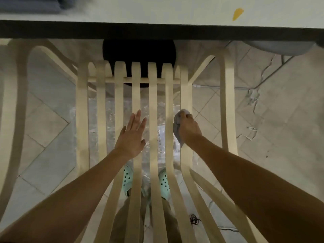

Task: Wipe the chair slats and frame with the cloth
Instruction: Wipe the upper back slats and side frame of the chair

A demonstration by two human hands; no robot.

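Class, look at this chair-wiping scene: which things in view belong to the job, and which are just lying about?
Belongs to the job:
- grey cloth, gripped in the right hand
- chair slats and frame
- left hand, open flat on the slats

Just lying about:
- clear plastic wrapping on the floor
- black cable
- yellow scrap on the table

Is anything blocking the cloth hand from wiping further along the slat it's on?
Nothing visible does. The right hand presses the grey cloth on a right-side slat, bare up to the crossbar. The left hand rests open on middle slats, aside.
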